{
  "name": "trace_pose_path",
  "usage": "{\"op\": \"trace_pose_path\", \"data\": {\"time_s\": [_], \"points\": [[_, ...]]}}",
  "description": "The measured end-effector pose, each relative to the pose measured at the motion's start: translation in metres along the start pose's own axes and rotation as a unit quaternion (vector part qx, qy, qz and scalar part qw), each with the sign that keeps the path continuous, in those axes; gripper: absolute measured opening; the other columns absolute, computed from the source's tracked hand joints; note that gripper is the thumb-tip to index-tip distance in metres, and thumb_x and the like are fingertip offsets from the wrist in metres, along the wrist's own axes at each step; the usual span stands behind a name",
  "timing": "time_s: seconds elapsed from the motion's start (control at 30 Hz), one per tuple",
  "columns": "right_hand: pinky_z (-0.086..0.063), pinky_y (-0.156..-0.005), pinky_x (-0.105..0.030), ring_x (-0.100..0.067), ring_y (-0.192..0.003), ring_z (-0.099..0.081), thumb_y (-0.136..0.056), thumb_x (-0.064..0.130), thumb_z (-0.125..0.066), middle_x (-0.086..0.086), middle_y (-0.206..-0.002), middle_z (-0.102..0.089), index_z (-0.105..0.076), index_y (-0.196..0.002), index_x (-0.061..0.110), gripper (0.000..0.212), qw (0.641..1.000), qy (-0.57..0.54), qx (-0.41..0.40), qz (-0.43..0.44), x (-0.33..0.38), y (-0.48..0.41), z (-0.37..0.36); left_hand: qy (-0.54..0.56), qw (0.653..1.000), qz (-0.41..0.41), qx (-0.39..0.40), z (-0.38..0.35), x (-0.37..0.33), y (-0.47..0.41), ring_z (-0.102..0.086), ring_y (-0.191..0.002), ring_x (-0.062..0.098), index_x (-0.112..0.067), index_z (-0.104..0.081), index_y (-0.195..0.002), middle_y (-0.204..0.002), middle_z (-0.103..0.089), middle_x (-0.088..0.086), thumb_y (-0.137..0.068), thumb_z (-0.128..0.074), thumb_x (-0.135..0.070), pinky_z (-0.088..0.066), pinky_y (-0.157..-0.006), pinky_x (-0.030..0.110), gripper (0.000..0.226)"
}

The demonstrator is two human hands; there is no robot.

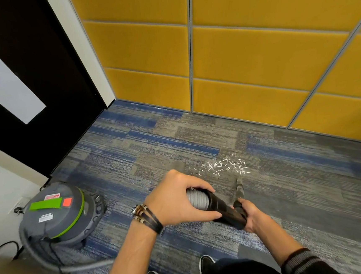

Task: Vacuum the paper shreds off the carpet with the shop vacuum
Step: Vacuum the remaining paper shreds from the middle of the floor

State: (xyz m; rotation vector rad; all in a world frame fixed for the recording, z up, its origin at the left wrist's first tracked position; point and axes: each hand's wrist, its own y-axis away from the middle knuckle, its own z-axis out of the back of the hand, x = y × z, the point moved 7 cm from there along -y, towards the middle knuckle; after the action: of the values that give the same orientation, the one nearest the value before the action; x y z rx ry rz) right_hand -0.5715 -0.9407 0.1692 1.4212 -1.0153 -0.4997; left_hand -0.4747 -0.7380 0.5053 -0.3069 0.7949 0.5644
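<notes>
1. The small white paper shreds (223, 168) lay in one loose patch on the grey-and-blue striped carpet (132, 145), just ahead of the hose end and well short of the wall. They looked near weightless and apt to scatter in a draught, so suction from above, rather than a push, seemed the way to lift them.
2. The grey ribbed vacuum hose (197, 200) ran into a stiff black plastic tube (222, 208). A dark narrow nozzle (240, 188), blurred, pointed toward the patch and stopped just short of it.
3. The left hand (176, 197) gripped the joint of hose and tube, fingers curled over the top and thumb beneath. The right hand (251, 216) held the tube's far end with its fingers wrapped round it. The rigid tube looked the sound place to hold, since the ribbed hose would likely flex.
4. The round grey shop vacuum with a green band (55, 215) stood to the left near the black door (29, 89). Black cables (59, 265) trailed beside it and could snag a foot.
5. The yellow padded wall panels (255, 60) closed the far side. Open carpet lay all round the patch, leaving room to sweep from either side.
</notes>
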Motion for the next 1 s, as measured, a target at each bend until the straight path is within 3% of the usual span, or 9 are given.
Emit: {"op": "trace_pose_path", "data": {"time_s": [0.17,0.27,0.4,0.5,0.7,0.8,0.87,1.0], "points": [[-0.057,-0.058,-0.039,-0.025,-0.053,-0.057,-0.104,0.034,-0.043,-0.014,-0.065,-0.057,-0.043,-0.099,0.011,0.024,0.998,0.059,-0.018,0.014,0.004,0.002,-0.019,-0.031,0.998,0.05,-0.004,0.015,0.027,0.013,-0.069,-0.091,-0.009,-0.034,-0.082,-0.107,-0.094,-0.077,-0.023,-0.073,-0.087,-0.06,-0.046,-0.093,0.007,0.043],[-0.058,-0.053,-0.039,-0.024,-0.052,-0.059,-0.103,0.033,-0.046,-0.013,-0.062,-0.059,-0.045,-0.096,0.01,0.024,0.994,0.111,-0.012,0.013,-0.004,0.011,-0.06,-0.027,0.997,0.074,-0.022,0.036,0.049,0.035,-0.07,-0.087,-0.007,-0.033,-0.082,-0.103,-0.09,-0.077,-0.023,-0.073,-0.086,-0.059,-0.05,-0.089,0.013,0.04],[-0.053,-0.057,-0.031,-0.021,-0.045,-0.058,-0.102,0.035,-0.048,-0.009,-0.058,-0.06,-0.049,-0.09,0.01,0.027,0.992,0.125,0.03,0.001,-0.03,0.021,-0.119,-0.052,0.997,0.053,-0.036,0.062,0.055,0.06,-0.068,-0.079,-0.011,-0.032,-0.082,-0.1,-0.085,-0.076,-0.024,-0.072,-0.085,-0.062,-0.043,-0.079,0.004,0.04],[-0.051,-0.064,-0.034,-0.022,-0.047,-0.057,-0.102,0.036,-0.047,-0.009,-0.056,-0.059,-0.052,-0.085,0.009,0.032,0.991,0.128,0.045,-0.003,-0.041,0.023,-0.144,-0.043,0.997,0.042,-0.048,0.081,0.061,0.066,-0.068,-0.082,-0.013,-0.031,-0.083,-0.1,-0.089,-0.076,-0.025,-0.072,-0.088,-0.057,-0.044,-0.08,0.004,0.039],[-0.053,-0.049,-0.029,-0.022,-0.041,-0.056,-0.103,0.035,-0.044,-0.011,-0.056,-0.057,-0.047,-0.094,0.008,0.028,0.997,0.072,0.018,-0.007,-0.046,0.019,-0.12,0.019,0.998,0.055,-0.02,0.079,0.08,0.065,-0.071,-0.087,-0.01,-0.031,-0.084,-0.102,-0.091,-0.076,-0.027,-0.07,-0.093,-0.049,-0.053,-0.084,0.013,0.037],[-0.055,-0.05,-0.032,-0.023,-0.044,-0.057,-0.103,0.036,-0.044,-0.013,-0.058,-0.057,-0.045,-0.099,0.009,0.027,0.996,0.084,-0.009,-0.008,-0.047,0.017,-0.112,0.02,0.998,0.064,-0.011,0.078,0.089,0.066,-0.07,-0.086,-0.009,-0.032,-0.083,-0.1,-0.09,-0.076,-0.026,-0.072,-0.091,-0.053,-0.054,-0.085,0.016,0.036],[-0.056,-0.049,-0.035,-0.023,-0.045,-0.057,-0.103,0.035,-0.045,-0.013,-0.059,-0.058,-0.044,-0.103,0.011,0.024,0.995,0.1,-0.013,-0.008,-0.047,0.02,-0.124,-0.002,0.998,0.064,-0.02,0.084,0.094,0.07,-0.069,-0.08,-0.01,-0.033,-0.083,-0.099,-0.085,-0.075,-0.027,-0.073,-0.088,-0.057,-0.05,-0.081,0.011,0.035],[-0.054,-0.054,-0.03,-0.022,-0.048,-0.058,-0.103,0.036,-0.046,-0.01,-0.061,-0.061,-0.048,-0.101,0.01,0.026,0.99,0.144,0.005,-0.007,-0.056,0.025,-0.17,-0.015,0.997,0.061,-0.044,0.105,0.103,0.087,-0.069,-0.08,-0.01,-0.032,-0.083,-0.1,-0.086,-0.076,-0.024,-0.073,-0.086,-0.06,-0.049,-0.078,0.009,0.039]]}}
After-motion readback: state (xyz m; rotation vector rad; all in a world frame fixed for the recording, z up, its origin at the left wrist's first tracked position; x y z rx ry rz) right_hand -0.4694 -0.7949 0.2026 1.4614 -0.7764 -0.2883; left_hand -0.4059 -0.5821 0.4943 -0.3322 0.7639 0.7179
